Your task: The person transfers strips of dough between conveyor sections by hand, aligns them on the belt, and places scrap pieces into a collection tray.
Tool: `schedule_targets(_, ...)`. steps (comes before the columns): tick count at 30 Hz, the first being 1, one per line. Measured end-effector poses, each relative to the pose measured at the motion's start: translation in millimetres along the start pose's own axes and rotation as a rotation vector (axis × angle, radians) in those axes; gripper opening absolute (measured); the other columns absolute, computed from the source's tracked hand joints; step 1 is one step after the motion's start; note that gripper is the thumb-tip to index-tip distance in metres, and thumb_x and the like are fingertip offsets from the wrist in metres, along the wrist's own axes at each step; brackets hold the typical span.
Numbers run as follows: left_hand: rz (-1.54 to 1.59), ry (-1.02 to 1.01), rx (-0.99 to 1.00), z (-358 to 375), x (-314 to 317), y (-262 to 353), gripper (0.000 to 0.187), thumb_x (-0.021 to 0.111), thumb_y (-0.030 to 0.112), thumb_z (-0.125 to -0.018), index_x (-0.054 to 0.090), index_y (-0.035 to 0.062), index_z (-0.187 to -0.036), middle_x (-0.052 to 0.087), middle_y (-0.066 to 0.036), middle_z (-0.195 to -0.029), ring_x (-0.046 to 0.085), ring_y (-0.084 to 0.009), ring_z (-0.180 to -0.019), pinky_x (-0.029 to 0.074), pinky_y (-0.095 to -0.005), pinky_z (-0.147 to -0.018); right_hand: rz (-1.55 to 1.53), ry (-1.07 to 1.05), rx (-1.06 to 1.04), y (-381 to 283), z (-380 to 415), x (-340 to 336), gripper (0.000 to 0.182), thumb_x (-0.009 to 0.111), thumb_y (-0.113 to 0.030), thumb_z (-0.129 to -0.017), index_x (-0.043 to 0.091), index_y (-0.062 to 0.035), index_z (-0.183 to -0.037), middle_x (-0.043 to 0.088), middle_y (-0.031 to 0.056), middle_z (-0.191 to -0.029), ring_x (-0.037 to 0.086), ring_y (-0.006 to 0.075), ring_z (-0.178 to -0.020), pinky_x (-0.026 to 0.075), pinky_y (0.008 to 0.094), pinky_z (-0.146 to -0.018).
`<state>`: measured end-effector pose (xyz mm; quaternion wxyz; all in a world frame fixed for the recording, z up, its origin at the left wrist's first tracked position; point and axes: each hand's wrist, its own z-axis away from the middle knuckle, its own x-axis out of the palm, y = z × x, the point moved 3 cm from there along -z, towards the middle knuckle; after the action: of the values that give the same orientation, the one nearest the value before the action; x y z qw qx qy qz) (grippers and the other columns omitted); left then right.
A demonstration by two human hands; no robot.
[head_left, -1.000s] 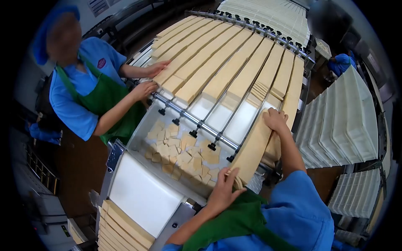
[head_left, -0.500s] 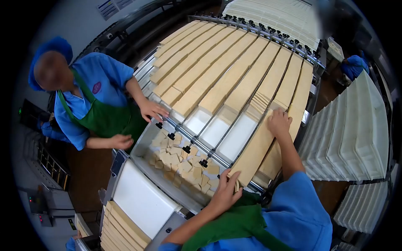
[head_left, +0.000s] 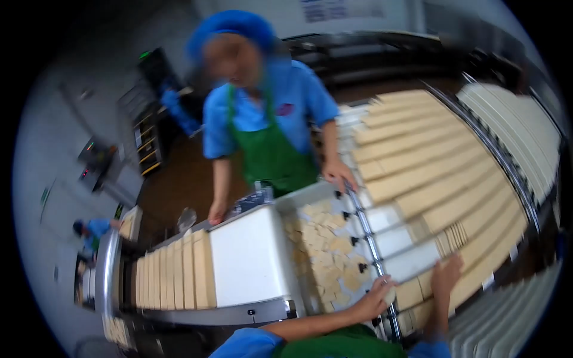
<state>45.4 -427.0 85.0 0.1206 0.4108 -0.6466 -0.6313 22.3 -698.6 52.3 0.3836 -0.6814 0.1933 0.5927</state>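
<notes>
Long rows of thin pale slices standing on edge, packed face to face (head_left: 430,140), lie in lanes split by metal rods. My left hand (head_left: 375,299) is at the front rail (head_left: 371,238), its fingers closed around a few slices at the near end of one row (head_left: 409,293). Further along that same row my right hand (head_left: 447,275) grips it from above, fingers curled and a little blurred. Several slices lean apart (head_left: 456,235) just beyond my right hand. What sits under both palms is hidden.
A trough (head_left: 285,212) of loose, broken slices lies beyond the rail. A white board (head_left: 248,256) and more packed slices (head_left: 173,274) are on the left. A co-worker in a green apron (head_left: 271,149) stands across, one hand at the rail. Stacked white trays (head_left: 507,322) stand at right.
My view has swung left, so everything appears shifted and turned. The co-worker's lower hand has moved onto the machine's edge. My hands remain on the same row.
</notes>
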Motion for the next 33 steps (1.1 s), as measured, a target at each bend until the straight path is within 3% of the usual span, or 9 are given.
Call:
schedule_targets(4, 0.108, 0.098, -0.062, 14.4, -31.7, -5.5, 0.062, 0.045, -0.006, -0.075, 0.037, 0.0097, -0.135, 0.028, -0.021, -0.138, 0.031, -0.0370, -0.130, 0.036, -0.0366, -0.101, 0.169, -0.057, 0.080, -9.8, 0.0, -8.3, 0.071, 0.051, -0.035, -0.093, 0.018, -0.0017, -0.147, 0.017, 0.0171, -0.154, 0.012, 0.0377, -0.142, 0.013, 0.0557, -0.111)
schedule_targets(10, -0.191, 0.599, -0.106, 68.4, -96.4, -28.9, 0.053, 0.055, 0.000, -0.080, 0.043, 0.0078, -0.131, 0.040, -0.021, -0.127, 0.039, -0.0350, -0.122, 0.037, -0.0367, -0.099, 0.149, 0.069, -0.124, -64.9, 19.5, -1.0, 0.067, 0.051, -0.034, -0.093, 0.021, -0.0032, -0.146, 0.015, 0.0163, -0.154, 0.012, 0.0358, -0.142, 0.013, 0.0568, -0.110)
schedule_targets(14, -0.061, 0.747, -0.296, 114.9, -135.4, -37.5, 0.040, 0.060, 0.004, -0.082, 0.051, 0.0053, -0.121, 0.051, -0.017, -0.113, 0.051, -0.0296, -0.106, 0.043, -0.0361, -0.090, -0.042, 0.105, -0.406, -121.7, 44.3, 12.2, 0.061, 0.053, -0.029, -0.092, 0.030, -0.0018, -0.142, 0.029, 0.0186, -0.148, 0.019, 0.0371, -0.140, 0.015, 0.0561, -0.108)
schedule_targets(19, -0.104, 0.965, -0.358, 179.4, -176.9, -53.0, 0.016, 0.066, 0.006, -0.079, 0.063, 0.0011, -0.094, 0.062, -0.012, -0.080, 0.060, -0.0282, -0.077, 0.048, -0.0359, -0.073, -0.389, 0.147, -0.902, -211.2, 111.4, 14.0, 0.022, 0.053, -0.011, -0.088, 0.057, -0.0027, -0.108, 0.061, 0.0139, -0.107, 0.050, 0.0322, -0.110, 0.030, 0.0455, -0.098)
schedule_targets(24, -0.181, 1.192, -0.541, 252.7, -212.0, -62.8, 0.013, 0.064, 0.011, -0.083, 0.068, 0.0028, -0.091, 0.066, -0.010, -0.081, 0.062, -0.0198, -0.080, 0.048, -0.0302, -0.076, -0.505, -0.120, -1.121, -283.0, 196.5, 26.2, 0.014, 0.054, 0.002, -0.075, 0.061, -0.0059, -0.084, 0.060, 0.0110, -0.084, 0.054, 0.0287, -0.087, 0.036, 0.0393, -0.085)
schedule_targets(25, -0.182, 1.294, -0.534, 265.8, -222.8, -57.7, 0.016, 0.062, 0.016, -0.084, 0.068, 0.0026, -0.091, 0.068, -0.013, -0.082, 0.063, -0.0279, -0.081, 0.047, -0.0362, -0.078, -0.489, -0.140, -1.133, -294.0, 213.3, 30.8, 0.014, 0.054, 0.002, -0.075, 0.061, -0.0059, -0.084, 0.060, 0.0110, -0.084, 0.054, 0.0287, -0.087, 0.036, 0.0393, -0.085)
schedule_targets(28, -0.201, 1.511, -0.581, 320.9, -246.1, -76.3, 0.021, 0.056, 0.018, -0.091, 0.065, -0.0005, -0.096, 0.068, -0.015, -0.082, 0.065, -0.0250, -0.081, 0.049, -0.0331, -0.075, -0.620, -0.283, -1.358, -326.1, 262.8, 48.8, 0.011, 0.056, 0.000, -0.075, 0.063, -0.0066, -0.081, 0.057, 0.0110, -0.075, 0.054, 0.0288, -0.078, 0.039, 0.0389, -0.082)
schedule_targets(31, -0.373, 1.623, -0.581, 384.1, -276.3, -90.7, 0.032, 0.060, 0.016, -0.088, 0.055, -0.0021, -0.114, 0.059, -0.022, -0.106, 0.058, -0.0324, -0.098, 0.045, -0.0371, -0.085, -0.593, -0.404, -1.444, -350.5, 310.0, 52.0, 0.011, 0.058, -0.001, -0.075, 0.064, -0.0072, -0.082, 0.055, 0.0092, -0.071, 0.053, 0.0270, -0.073, 0.038, 0.0389, -0.084)
schedule_targets(33, -0.593, 1.560, -0.879, 428.7, -292.3, -107.4, 0.050, 0.064, 0.018, -0.084, 0.044, -0.0019, -0.125, 0.048, -0.025, -0.120, 0.047, -0.0384, -0.112, 0.039, -0.0425, -0.094, -0.576, -0.464, -1.471, -369.5, 335.8, 53.7, 0.011, 0.060, -0.002, -0.074, 0.064, -0.0077, -0.083, 0.054, 0.0079, -0.069, 0.053, 0.0260, -0.072, 0.038, 0.0390, -0.085)
